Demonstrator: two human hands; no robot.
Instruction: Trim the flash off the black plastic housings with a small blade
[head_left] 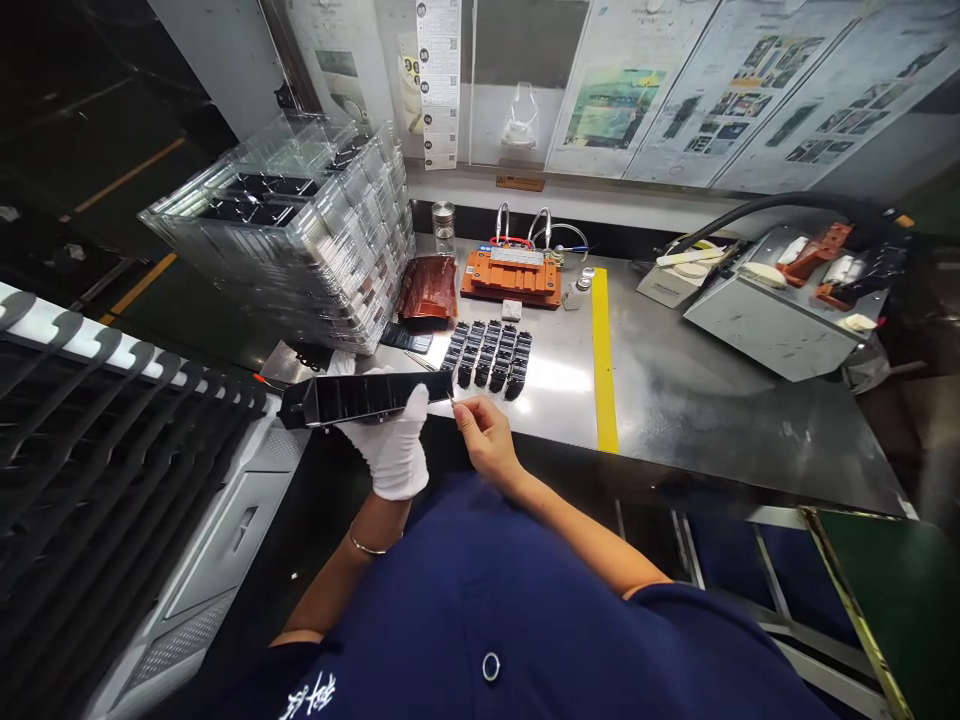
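Observation:
My left hand (390,445), in a white glove, is closed around a long black plastic housing (375,397) and holds it crosswise above the near edge of the bench. Its thumb lies over the front face. My right hand (487,435) is bare, thumb and forefinger pinched at the housing's right end. Something thin and small sits between those fingertips, too small to name. Just beyond the hands, several black plastic parts (487,357) lie in side-by-side rows on the bench. A thin pen-like tool (418,360) rests left of these rows.
Stacked clear plastic trays (360,230) rise at the back left. Behind the rows stand an orange fixture (512,275), a reddish-brown sheet (427,287) and a glass jar (444,225). Yellow tape (604,365) crosses the metal bench (712,390). A grey box (772,305) stands right; a slatted rack (112,450) left.

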